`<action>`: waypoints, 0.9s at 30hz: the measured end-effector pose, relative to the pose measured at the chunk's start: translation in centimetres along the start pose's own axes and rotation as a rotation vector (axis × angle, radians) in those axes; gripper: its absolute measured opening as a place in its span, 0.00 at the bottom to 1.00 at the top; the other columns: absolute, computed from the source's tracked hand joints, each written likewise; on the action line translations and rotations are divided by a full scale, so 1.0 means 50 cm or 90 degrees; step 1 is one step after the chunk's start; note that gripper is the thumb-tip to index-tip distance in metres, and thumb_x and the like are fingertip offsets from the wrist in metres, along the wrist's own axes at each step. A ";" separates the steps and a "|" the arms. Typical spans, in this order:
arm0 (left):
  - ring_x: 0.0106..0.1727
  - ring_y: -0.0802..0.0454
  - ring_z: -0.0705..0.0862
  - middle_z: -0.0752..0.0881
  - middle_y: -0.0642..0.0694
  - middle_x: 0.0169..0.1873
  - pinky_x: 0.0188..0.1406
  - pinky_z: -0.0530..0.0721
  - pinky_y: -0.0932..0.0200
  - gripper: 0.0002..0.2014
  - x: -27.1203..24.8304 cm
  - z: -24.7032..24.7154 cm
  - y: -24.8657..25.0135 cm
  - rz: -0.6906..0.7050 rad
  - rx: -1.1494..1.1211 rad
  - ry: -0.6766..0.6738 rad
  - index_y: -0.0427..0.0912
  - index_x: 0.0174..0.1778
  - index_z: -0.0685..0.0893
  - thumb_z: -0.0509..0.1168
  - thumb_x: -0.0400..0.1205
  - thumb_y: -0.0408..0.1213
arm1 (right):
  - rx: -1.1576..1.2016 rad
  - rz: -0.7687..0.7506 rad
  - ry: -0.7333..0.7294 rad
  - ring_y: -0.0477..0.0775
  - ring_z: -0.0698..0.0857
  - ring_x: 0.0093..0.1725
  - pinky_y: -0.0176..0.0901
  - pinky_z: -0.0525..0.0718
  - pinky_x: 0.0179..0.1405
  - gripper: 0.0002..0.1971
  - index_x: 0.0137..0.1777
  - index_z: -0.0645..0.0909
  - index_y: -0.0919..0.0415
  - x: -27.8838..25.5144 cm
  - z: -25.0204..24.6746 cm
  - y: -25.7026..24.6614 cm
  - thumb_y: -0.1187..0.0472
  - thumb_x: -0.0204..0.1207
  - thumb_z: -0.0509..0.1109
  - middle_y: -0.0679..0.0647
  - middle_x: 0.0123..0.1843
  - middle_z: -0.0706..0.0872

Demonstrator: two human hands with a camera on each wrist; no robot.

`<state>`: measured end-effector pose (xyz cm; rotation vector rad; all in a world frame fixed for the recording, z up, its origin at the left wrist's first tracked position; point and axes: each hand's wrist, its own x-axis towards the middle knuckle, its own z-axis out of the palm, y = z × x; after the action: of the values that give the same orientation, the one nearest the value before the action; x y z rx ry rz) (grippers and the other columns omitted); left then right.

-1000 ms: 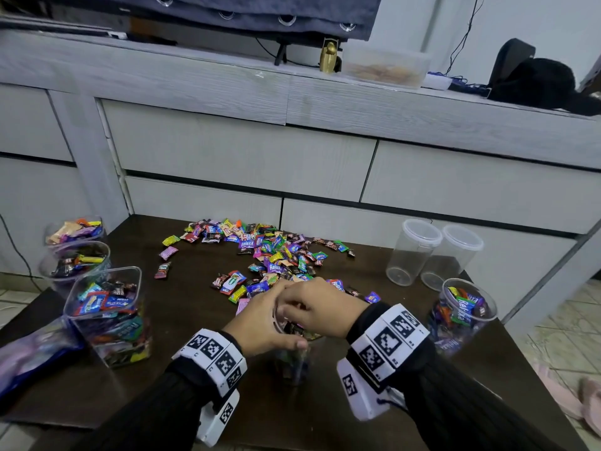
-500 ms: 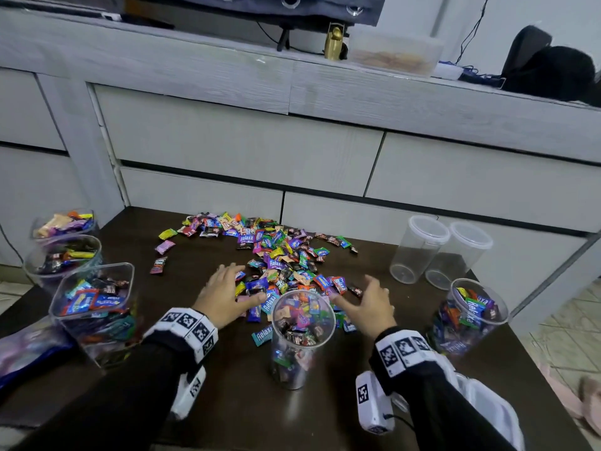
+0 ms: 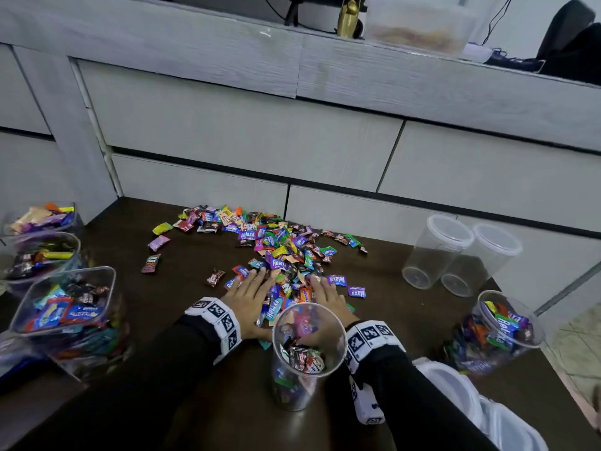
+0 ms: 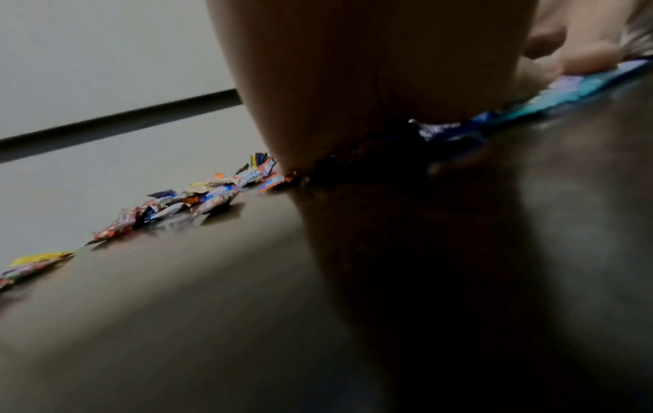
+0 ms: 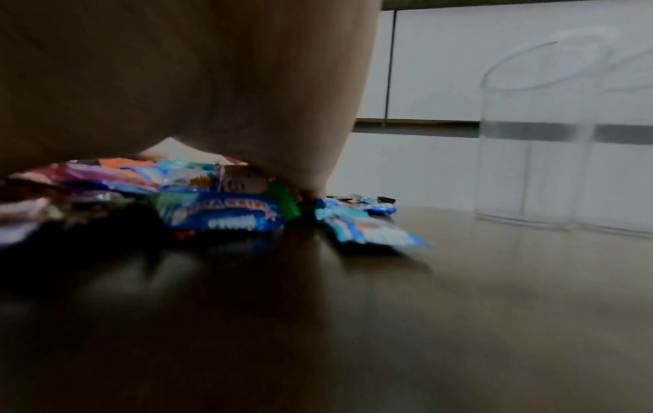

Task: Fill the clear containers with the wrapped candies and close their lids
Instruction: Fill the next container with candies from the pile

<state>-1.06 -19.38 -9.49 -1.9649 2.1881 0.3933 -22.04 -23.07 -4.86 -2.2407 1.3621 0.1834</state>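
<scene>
Behind jar [image 3: 308,353], both hands (flat, open) press candies [image 3: 286,288].

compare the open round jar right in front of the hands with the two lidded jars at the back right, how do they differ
The open round jar has no lid on; the two lidded jars are capped. The open round jar is partly filled with wrapped candies; the lidded jars look empty. It stands by both hands, the left hand and right hand; they stand apart. All are clear, round and upright.

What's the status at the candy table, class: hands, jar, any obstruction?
Left hand and right hand open, flat on the candy pile. Round jar part filled, lid off. Nothing blocking.
</scene>
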 end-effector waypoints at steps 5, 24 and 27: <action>0.86 0.44 0.45 0.35 0.43 0.85 0.82 0.47 0.41 0.52 0.019 -0.009 0.023 -0.023 0.006 0.039 0.48 0.84 0.31 0.56 0.79 0.70 | -0.161 -0.030 0.019 0.61 0.49 0.83 0.68 0.56 0.77 0.48 0.83 0.41 0.42 0.022 0.016 -0.024 0.31 0.71 0.66 0.54 0.86 0.44; 0.56 0.37 0.83 0.73 0.40 0.67 0.43 0.79 0.48 0.27 -0.005 -0.083 0.050 0.029 -0.057 0.101 0.45 0.77 0.63 0.61 0.85 0.52 | 0.097 -0.071 0.186 0.60 0.84 0.57 0.40 0.79 0.58 0.19 0.71 0.75 0.55 0.009 -0.035 0.019 0.67 0.80 0.64 0.60 0.58 0.86; 0.53 0.43 0.83 0.82 0.42 0.56 0.44 0.80 0.50 0.19 -0.015 -0.092 0.039 0.006 -0.139 0.180 0.43 0.69 0.71 0.59 0.86 0.49 | 0.148 -0.051 0.247 0.57 0.85 0.51 0.35 0.76 0.48 0.12 0.62 0.78 0.58 -0.006 -0.040 0.029 0.64 0.80 0.66 0.58 0.52 0.87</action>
<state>-2.68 -19.93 -4.74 -2.2478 2.4144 0.3916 -23.69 -24.34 -3.55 -2.1979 1.3953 -0.4383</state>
